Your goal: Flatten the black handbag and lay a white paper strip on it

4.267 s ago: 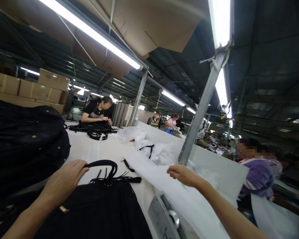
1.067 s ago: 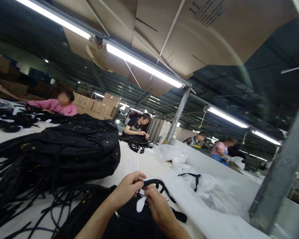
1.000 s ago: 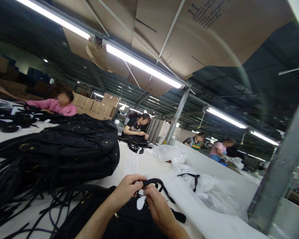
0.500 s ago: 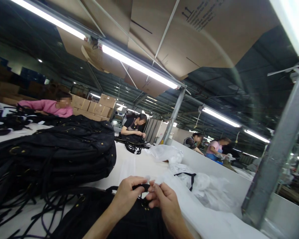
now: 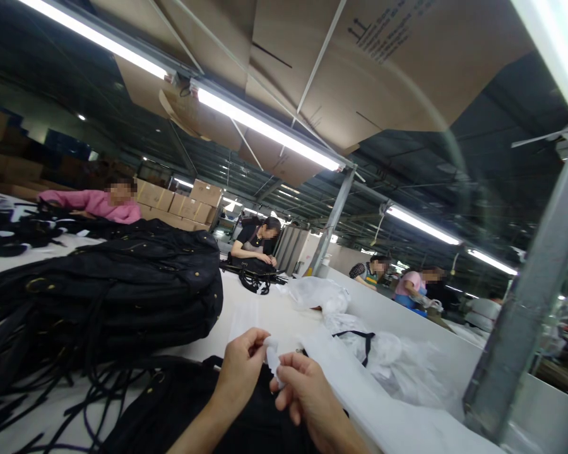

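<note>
So I've got this little white strip (image 5: pixel 271 358) out in front of me, and both hands are on it. My left hand (image 5: pixel 240 369) is pinching the upper end between thumb and finger, and my right hand (image 5: pixel 307 391) has the lower end pinched the same way, lower fingers curled. The strip's up over the black bag (image 5: pixel 265 419), which lies on the white worktop (image 5: pixel 279 315) right under my forearms.

Off to my left there's a fat stack of black bags (image 5: pixel 165 284), with a mess of straps (image 5: pixel 14 347) spilling off the near side. On my right is a long white sheet (image 5: pixel 407 416), then crumpled clear plastic (image 5: pixel 402 362) with a black strap (image 5: pixel 368 348) across it. Further up, someone in black (image 5: pixel 244 243) is bent over black stuff, and someone in a pink top (image 5: pixel 97 203) is behind the stack.
</note>
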Demonstrator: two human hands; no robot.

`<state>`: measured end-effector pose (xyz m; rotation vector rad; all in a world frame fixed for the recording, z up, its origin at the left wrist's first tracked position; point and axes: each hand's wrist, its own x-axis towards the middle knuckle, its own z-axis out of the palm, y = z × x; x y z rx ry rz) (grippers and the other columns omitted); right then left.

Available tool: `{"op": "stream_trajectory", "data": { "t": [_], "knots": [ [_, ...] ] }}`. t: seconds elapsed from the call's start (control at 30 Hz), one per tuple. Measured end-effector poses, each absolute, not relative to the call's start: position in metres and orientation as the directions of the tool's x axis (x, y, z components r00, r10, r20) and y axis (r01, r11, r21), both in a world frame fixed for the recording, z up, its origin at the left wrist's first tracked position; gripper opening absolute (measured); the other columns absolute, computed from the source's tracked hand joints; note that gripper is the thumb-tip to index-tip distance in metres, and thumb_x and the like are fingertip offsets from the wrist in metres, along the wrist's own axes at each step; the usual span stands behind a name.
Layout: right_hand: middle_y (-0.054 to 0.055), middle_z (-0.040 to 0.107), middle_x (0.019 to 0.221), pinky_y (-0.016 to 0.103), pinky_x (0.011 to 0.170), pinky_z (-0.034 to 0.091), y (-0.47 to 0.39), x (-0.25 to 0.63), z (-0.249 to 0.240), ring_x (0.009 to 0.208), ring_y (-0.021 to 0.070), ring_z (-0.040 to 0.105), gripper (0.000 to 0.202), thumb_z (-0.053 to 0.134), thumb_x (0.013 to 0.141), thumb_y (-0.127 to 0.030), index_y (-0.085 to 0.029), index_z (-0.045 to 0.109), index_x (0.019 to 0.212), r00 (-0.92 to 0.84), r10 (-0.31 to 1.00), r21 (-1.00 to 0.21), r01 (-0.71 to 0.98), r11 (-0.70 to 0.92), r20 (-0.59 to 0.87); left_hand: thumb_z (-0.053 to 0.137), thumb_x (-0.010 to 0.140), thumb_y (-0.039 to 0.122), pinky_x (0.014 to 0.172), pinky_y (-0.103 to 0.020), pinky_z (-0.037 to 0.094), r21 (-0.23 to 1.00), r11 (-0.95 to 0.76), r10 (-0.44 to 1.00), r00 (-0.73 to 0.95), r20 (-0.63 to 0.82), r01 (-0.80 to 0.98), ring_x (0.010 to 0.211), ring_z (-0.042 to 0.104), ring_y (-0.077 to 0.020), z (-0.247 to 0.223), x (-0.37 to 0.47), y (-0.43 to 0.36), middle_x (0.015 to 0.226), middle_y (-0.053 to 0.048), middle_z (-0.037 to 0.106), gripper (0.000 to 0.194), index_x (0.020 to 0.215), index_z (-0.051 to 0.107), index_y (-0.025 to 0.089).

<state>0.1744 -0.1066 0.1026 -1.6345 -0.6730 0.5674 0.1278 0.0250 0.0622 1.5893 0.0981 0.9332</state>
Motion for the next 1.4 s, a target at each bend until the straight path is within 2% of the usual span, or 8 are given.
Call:
{"op": "stream_trajectory", "data": {
  "t": [0.23,0.53,0.8,0.93,1.07,1.2,1.27,1.4],
  "knots": [
    [0.005,0.068,0.062,0.013,0.03,0.023,-0.1,0.18,0.097,0.04,0.0087,0.056,0.033,0.063,0.069,-0.047,-0.015,0.056,0.073,0.775,0.632,-0.989,0.099,-0.107,0.01,0.049,0.078,0.03,0.061,-0.028,0.043,0.848,-0.325,0.558,0.639,0.529,-0.418,0.063,0.055,-0.0168,0.069,0.123,0.022,0.065,0.002,0.058,0.014,0.073,0.058,0.02],
    [0.004,0.067,0.064,0.013,0.031,0.024,-0.091,0.181,0.097,0.041,0.0078,0.056,0.037,0.065,0.065,-0.051,-0.016,0.053,0.071,0.776,0.631,-0.992,0.088,-0.095,0.008,0.044,0.08,0.028,0.058,-0.027,0.038,0.827,-0.416,0.564,0.605,0.562,-0.379,0.058,0.05,-0.0156,0.066,0.121,0.019,0.062,0.004,0.051,0.012,0.073,0.052,0.022],
    [0.005,0.067,0.07,0.015,0.035,0.034,-0.078,0.186,0.1,0.048,0.0097,0.06,0.043,0.066,0.068,-0.055,-0.017,0.051,0.08,0.743,0.669,-0.993,0.087,-0.084,0.009,0.043,0.078,0.025,0.056,-0.025,0.039,0.854,-0.297,0.511,0.684,0.52,-0.427,0.057,0.052,-0.0152,0.063,0.124,0.021,0.059,0.006,0.048,0.009,0.071,0.048,0.023],
    [0.001,0.065,0.066,0.018,0.04,0.039,-0.08,0.191,0.104,0.05,0.0124,0.061,0.048,0.054,0.078,-0.064,-0.02,0.049,0.095,0.727,0.683,-0.995,0.01,-0.103,-0.064,0.04,0.079,0.021,0.058,-0.025,0.039,0.83,-0.375,0.499,0.664,0.556,-0.413,0.058,0.051,-0.0152,0.063,0.123,0.021,0.06,0.005,0.049,0.012,0.072,0.05,0.023],
    [-0.005,0.053,0.052,0.02,0.038,0.025,-0.085,0.203,0.113,0.039,0.009,0.045,0.042,0.056,0.078,-0.06,-0.019,0.058,0.086,0.651,0.754,-0.906,0.368,-0.209,0.091,0.036,0.082,0.019,0.059,-0.025,0.037,0.794,-0.48,0.483,0.642,0.595,-0.374,0.059,0.051,-0.0154,0.066,0.12,0.019,0.061,0.005,0.05,0.014,0.076,0.047,0.024],
    [-0.001,0.057,0.074,0.027,0.061,0.037,-0.088,0.207,0.121,0.064,0.0122,0.05,0.015,0.058,0.08,-0.031,-0.02,0.062,0.071,0.492,0.727,-0.576,0.801,-0.162,0.479,0.034,0.082,0.015,0.059,-0.025,0.034,0.752,-0.551,0.453,0.627,0.634,-0.362,0.06,0.05,-0.0151,0.066,0.118,0.02,0.064,0.005,0.048,0.014,0.079,0.045,0.024],
    [0.0,0.055,0.08,0.029,0.069,0.038,-0.088,0.205,0.12,0.075,0.0148,0.052,0.014,0.054,0.082,-0.024,-0.021,0.059,0.07,0.397,0.725,-0.465,0.877,-0.119,0.563,0.033,0.082,0.013,0.059,-0.025,0.033,0.719,-0.594,0.425,0.619,0.66,-0.359,0.059,0.05,-0.015,0.066,0.118,0.022,0.064,0.004,0.048,0.015,0.08,0.043,0.024],
    [-0.001,0.053,0.074,0.029,0.067,0.036,-0.083,0.204,0.117,0.072,0.0155,0.05,0.014,0.05,0.081,-0.022,-0.021,0.052,0.067,0.393,0.71,-0.492,0.867,-0.076,0.584,0.033,0.083,0.011,0.061,-0.026,0.033,0.601,-0.736,0.328,0.612,0.72,-0.312,0.063,0.052,-0.0162,0.06,0.12,0.027,0.068,0.002,0.051,0.016,0.079,0.041,0.024]
  ]
}}
